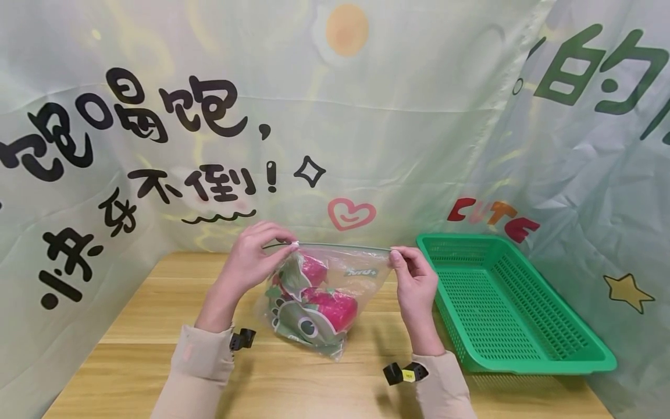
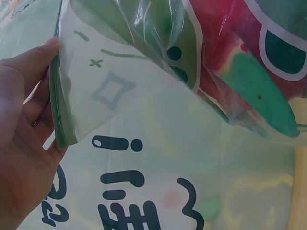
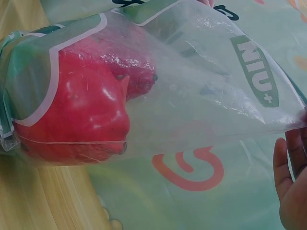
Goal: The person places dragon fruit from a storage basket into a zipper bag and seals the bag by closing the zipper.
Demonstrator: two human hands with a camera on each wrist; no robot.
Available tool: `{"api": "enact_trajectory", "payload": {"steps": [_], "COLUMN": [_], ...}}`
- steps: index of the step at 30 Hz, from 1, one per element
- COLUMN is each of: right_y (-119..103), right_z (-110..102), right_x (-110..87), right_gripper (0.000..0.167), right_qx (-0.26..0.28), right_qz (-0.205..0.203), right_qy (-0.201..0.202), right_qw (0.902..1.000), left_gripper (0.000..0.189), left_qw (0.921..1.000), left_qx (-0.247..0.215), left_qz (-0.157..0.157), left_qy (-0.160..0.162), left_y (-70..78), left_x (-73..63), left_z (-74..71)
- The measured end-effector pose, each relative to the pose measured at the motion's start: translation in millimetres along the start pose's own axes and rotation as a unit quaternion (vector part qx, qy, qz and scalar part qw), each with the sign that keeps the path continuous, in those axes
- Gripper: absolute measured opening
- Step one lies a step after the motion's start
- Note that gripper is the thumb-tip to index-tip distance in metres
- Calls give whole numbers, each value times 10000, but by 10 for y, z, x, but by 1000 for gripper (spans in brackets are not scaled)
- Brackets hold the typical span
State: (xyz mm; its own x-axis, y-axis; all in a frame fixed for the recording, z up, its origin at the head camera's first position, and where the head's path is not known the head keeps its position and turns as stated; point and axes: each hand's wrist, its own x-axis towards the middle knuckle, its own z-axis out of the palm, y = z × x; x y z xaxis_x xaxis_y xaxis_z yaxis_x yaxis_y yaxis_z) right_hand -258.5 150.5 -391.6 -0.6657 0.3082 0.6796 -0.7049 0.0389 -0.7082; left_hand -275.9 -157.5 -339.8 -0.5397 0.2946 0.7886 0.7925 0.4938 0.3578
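A clear zip bag (image 1: 374, 285) printed with a green cartoon face stands over the wooden table, its top edge stretched between both hands. Inside are glossy red fruit-like pieces (image 3: 91, 105), one with a green tip (image 2: 261, 96); the print partly hides them. My left hand (image 1: 256, 253) pinches the left end of the green zip strip (image 2: 58, 96), beside a small white slider (image 1: 295, 244). The strip's right corner is pinched between thumb and fingers of my right hand (image 1: 416, 282). In the right wrist view, only part of the right hand (image 3: 295, 187) shows at the edge.
To the right, a green plastic basket (image 1: 528, 366) with slotted walls rests on the wooden table (image 1: 309, 390). Printed cloth (image 1: 408, 116) hangs behind and along both sides. Small black cameras sit at both wrists.
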Motion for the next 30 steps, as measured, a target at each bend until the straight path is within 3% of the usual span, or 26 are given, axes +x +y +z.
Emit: {"api": "enact_trajectory", "payload": {"steps": [18, 30], "right_y": [27, 43], "right_z": [-39, -54], "right_x": [6, 9], "right_gripper": [14, 15], "right_qx": [-177, -348], "right_qz": [118, 164], "right_qy": [50, 79], "right_qw": [9998, 9992], "left_gripper": [20, 19], "left_qw": [9995, 9994], "left_qx": [45, 90], "left_qz": [184, -111], "left_qy": [261, 312], "left_y": [-106, -156], "left_x": [-60, -131], "left_z": [-74, -167]}}
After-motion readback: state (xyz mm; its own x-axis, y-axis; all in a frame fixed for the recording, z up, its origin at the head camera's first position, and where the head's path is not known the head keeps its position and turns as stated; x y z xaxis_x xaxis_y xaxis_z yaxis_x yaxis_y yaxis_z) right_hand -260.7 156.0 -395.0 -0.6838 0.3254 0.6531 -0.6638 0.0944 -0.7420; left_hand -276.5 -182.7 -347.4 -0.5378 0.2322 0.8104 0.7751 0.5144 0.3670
